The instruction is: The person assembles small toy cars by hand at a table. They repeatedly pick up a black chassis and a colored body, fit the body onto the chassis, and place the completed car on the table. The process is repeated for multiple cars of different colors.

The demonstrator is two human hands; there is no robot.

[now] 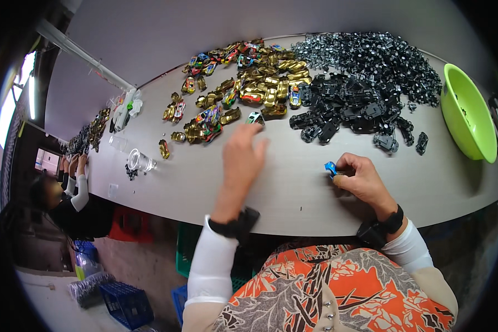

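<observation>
My right hand pinches a small blue toy car body between thumb and fingers, just above the table. My left hand reaches forward, a little blurred, with its thumb apart from the fingers. Its fingertips are at a white and green toy car on the near edge of the car pile; whether they touch it I cannot tell. Beyond lies a heap of gold and multicoloured toy car bodies. To its right is a pile of black toy car chassis.
Small black and silver wheel parts are heaped at the back right. A lime-green basin stands tilted at the right edge. Clear plastic cups lie left on the table. Another person works farther left.
</observation>
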